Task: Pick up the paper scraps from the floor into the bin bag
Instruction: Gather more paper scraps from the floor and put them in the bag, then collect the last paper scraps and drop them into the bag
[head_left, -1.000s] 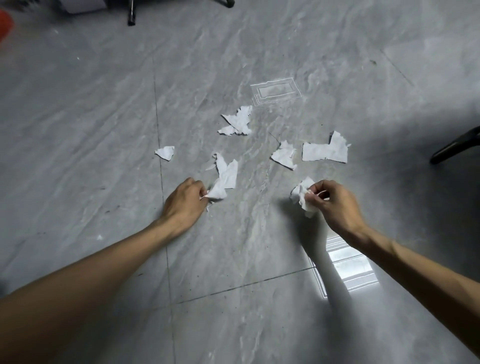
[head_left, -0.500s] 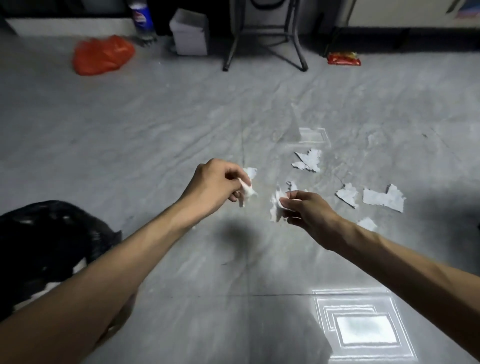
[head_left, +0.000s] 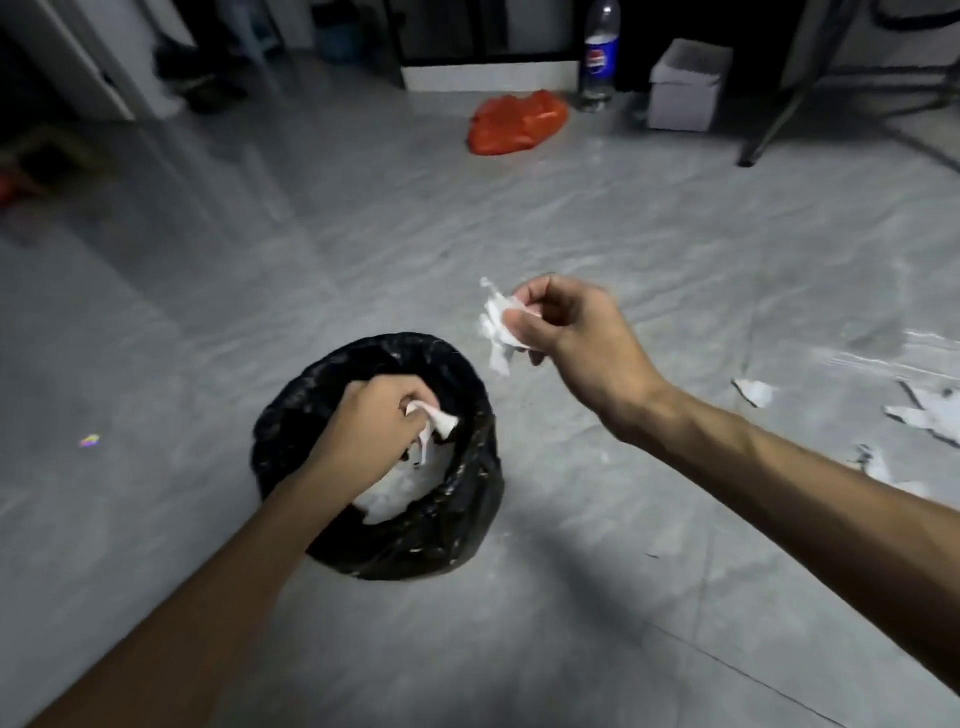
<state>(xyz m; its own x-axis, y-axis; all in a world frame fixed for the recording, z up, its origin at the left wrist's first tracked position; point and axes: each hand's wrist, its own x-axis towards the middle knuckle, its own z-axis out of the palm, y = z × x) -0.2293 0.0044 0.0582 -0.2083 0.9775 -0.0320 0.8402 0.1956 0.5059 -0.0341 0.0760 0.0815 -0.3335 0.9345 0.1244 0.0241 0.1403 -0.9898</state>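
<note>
Black bin bag (head_left: 291, 415) rim open; left hand (head_left: 371, 426) grips scrap (head_left: 441, 421) inside, right hand (head_left: 566, 332) pinches, seemingly, wad (head_left: 496, 322) beside rim.

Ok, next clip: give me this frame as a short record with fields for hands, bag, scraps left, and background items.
left hand: over the bin bag's mouth, pinching a white scrap
right hand: raised right of the bag, gripping a scrap bundle
bin bag: black, open, on the floor, white paper inside
scraps left: several on the floor at the right edge
background: orange bag, bottle, white box
task status: unfinished
</note>
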